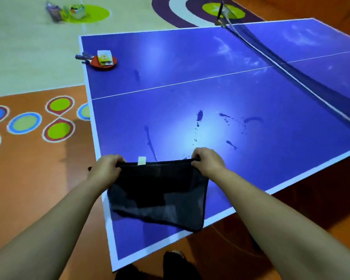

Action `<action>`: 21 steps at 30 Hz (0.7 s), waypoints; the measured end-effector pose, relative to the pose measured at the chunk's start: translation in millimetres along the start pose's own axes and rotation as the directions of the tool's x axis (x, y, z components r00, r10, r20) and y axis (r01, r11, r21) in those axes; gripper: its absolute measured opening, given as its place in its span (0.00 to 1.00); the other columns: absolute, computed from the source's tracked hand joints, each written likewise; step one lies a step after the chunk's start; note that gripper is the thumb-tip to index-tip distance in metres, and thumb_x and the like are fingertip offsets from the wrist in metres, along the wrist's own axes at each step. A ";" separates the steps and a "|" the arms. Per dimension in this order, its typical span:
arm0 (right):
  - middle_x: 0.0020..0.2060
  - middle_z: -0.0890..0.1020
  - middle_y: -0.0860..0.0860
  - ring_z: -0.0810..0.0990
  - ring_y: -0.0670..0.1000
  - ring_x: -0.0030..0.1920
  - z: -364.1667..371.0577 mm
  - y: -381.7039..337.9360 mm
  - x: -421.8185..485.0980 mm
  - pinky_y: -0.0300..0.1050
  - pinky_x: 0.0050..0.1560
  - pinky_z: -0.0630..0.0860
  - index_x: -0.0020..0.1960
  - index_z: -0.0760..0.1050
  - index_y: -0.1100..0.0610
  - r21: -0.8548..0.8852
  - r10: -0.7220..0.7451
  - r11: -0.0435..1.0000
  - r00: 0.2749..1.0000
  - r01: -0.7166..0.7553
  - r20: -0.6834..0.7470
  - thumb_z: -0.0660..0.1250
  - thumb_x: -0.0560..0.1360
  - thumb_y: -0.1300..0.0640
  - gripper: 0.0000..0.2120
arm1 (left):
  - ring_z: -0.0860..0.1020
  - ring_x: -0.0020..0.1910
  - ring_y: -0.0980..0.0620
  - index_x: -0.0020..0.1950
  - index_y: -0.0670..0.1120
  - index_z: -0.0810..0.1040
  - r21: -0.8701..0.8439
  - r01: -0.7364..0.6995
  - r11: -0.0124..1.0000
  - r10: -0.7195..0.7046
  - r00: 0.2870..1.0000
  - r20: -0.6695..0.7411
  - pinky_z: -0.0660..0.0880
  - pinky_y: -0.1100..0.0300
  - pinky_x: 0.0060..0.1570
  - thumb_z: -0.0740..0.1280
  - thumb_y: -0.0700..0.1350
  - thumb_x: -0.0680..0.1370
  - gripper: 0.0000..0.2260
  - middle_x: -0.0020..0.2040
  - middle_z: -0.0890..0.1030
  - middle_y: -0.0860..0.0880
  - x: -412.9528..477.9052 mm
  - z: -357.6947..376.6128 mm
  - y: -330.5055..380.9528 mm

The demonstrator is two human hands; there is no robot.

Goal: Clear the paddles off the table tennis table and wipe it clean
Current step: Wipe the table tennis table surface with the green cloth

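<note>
Two grips hold one thing: the left grip (107, 168) and the right grip (207, 161) each pinch a top corner of a black mesh bag (160, 190), fingers curled over its rim. The rim is pulled taut between them, with a pale label (141, 160) standing up from it. The bag hangs over the near corner of the blue counter (190, 57), and its lower edge seems to rest on the surface.

The paddles (101, 62) lie stacked at about ten o'clock, at the far left edge of the counter with their handles overhanging, well apart from the bag. A small yellow packet (105, 57) sits on top of them. Dark wet splashes (199, 115) spread at twelve to one o'clock just beyond the bag, and the net (291, 67) runs off at two o'clock.

The step in hand looks like opening the bag to take the paddles. To do it well, part the two layers of the rim rather than stretching them flat, and carry the bag towards ten o'clock clear of the wet patches. Lift the packet off first so it does not slide. Then feed the paddles in blade first while one grip holds the mouth wide.
</note>
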State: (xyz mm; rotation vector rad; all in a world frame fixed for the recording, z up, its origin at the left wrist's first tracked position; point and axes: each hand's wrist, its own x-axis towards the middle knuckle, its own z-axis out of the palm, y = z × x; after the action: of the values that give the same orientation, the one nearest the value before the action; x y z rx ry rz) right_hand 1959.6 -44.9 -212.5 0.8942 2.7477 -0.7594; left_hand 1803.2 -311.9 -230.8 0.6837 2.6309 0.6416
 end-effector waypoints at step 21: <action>0.57 0.78 0.52 0.78 0.56 0.54 81.6 76.4 -21.0 0.45 0.44 0.71 0.56 0.77 0.53 -0.090 0.059 0.995 0.988 -0.046 0.146 0.65 0.78 0.53 0.09 | 0.74 0.51 0.40 0.44 0.46 0.83 0.236 0.262 0.936 -0.252 0.965 -0.073 0.67 0.54 0.44 0.64 0.32 0.68 0.13 0.47 0.81 0.43 -53.0 85.9 -46.3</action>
State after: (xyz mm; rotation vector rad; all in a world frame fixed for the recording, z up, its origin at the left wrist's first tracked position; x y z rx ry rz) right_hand 2020.5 -44.3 -308.5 0.8528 2.5952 -0.6636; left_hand 1866.8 -347.1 -314.8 0.3805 2.7998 0.2613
